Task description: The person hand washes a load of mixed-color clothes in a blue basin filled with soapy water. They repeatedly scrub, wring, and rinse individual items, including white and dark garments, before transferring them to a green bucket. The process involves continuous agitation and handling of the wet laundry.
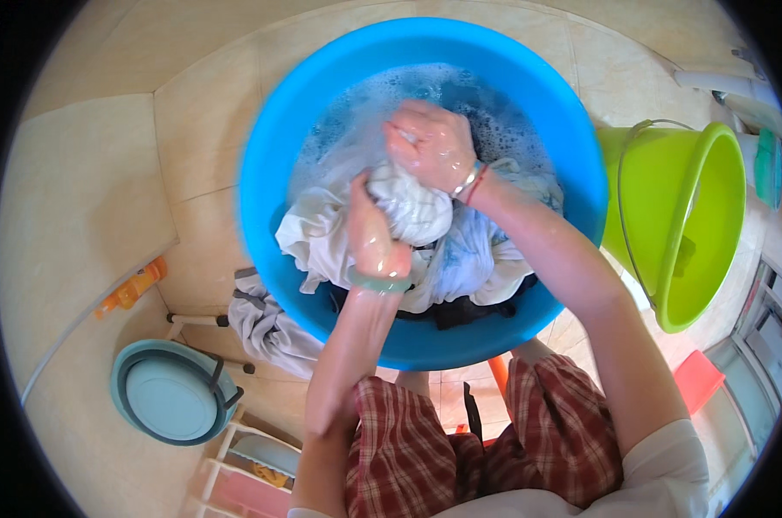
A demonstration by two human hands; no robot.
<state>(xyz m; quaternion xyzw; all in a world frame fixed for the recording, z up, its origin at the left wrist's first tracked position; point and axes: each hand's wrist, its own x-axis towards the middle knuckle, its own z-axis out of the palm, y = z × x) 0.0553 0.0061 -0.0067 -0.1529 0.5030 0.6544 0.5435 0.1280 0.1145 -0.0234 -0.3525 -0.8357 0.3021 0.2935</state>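
A soaked, bunched white cloth [412, 207] is held over the other laundry in a large round blue plastic tub [270, 190]. It's gripped at its L side by the L hand [373, 233], most fingers hidden; the R hand [432, 145] is clenched just above, & whether fabric is pinched inside can't be told.

Poss. trouble: grip could be lost b/c both hands are wet & slick. Fabric might be snagged on the pale green ring-shaped bangle [378, 281] (L wrist) or thin red cord bracelet [478, 184] (R wrist). Whites might be stained by dye from the black fabric [460, 312], b/c they're crammed together. If the cloth were dropped hard, suds could be splashed onto the beige tiled floor [209, 229].

Containers: tub is filled w/ foamy water [425, 82] plus white, black & pale blue fabrics. A lime-green plastic bucket w/ thin metal handle [663, 164] is placed to its R; a darker patch inside can't be identified. A round grey-blue basin [170, 397] is seen lower L.
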